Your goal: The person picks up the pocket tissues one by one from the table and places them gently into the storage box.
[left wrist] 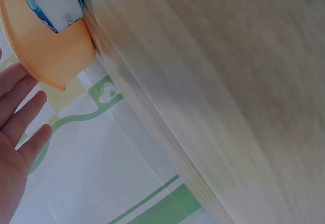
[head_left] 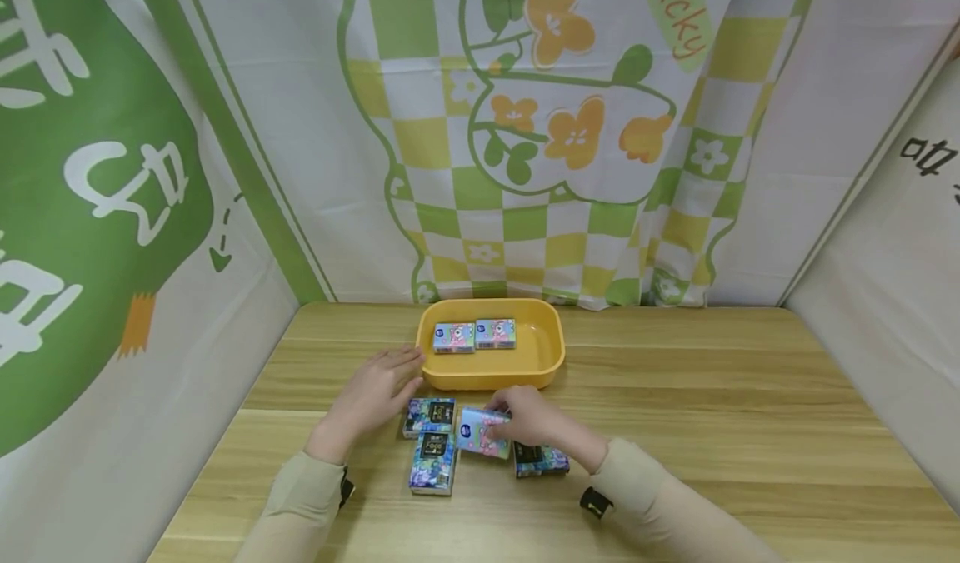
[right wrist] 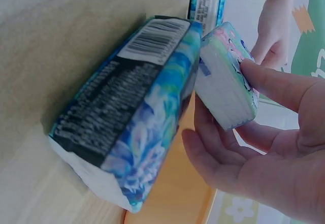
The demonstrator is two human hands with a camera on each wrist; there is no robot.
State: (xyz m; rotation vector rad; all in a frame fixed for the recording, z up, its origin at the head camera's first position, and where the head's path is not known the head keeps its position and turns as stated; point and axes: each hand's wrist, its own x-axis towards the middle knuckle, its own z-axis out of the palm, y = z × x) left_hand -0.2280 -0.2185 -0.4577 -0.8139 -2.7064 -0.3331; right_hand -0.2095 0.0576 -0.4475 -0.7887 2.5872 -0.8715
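Observation:
My right hand (head_left: 528, 417) pinches a pastel pink-and-blue tissue pack (head_left: 474, 431) between thumb and fingers, in front of the yellow basin (head_left: 538, 342). In the right wrist view the held tissue pack (right wrist: 226, 79) is tilted, its white side showing. Fingers extended, my left hand (head_left: 378, 392) is at the basin's left rim; the left wrist view shows the left hand (left wrist: 18, 117) with fingers spread beside the orange-looking basin wall (left wrist: 61, 56). Two matching pastel packs, one left (head_left: 454, 338) and one right (head_left: 496, 333), lie side by side inside the basin.
Dark-blue floral tissue packs lie on the wooden table (head_left: 712, 396): one (head_left: 430, 417) near the basin, another (head_left: 432, 463) below it, and a third (head_left: 543, 461) partly under my right hand's outline. A patterned curtain (head_left: 525, 238) hangs behind the table.

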